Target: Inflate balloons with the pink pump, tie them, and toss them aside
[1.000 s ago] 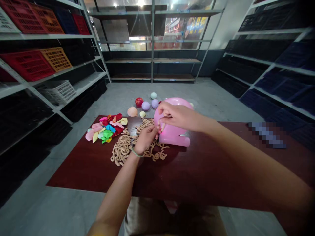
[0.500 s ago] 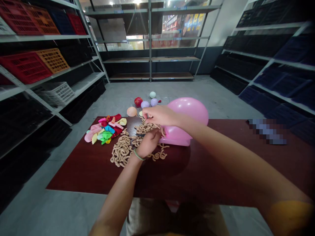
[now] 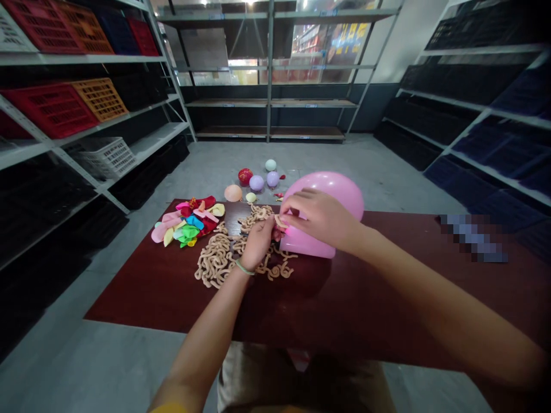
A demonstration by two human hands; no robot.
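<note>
A large inflated pink balloon rests over the table, its narrow end toward my hands. My left hand, with a green band on the wrist, is closed at that narrow end; its fingertips are partly hidden. Just to the right, my right hand crosses in front of the balloon, its fingers pinching a tan strand against the balloon's end. A heap of tan, worm-like strands lies left of and beneath my hands. Further left is a pile of limp coloured balloons.
Small inflated balloons sit beyond the far edge of the dark red table. A blurred-out object lies at the table's right. Shelves with crates stand left and right, and a rack stands at the back.
My right hand has moved right and slightly down to the balloon's narrow end, with a tan strand in its fingers. My left hand has shifted slightly and stays by the balloon.
</note>
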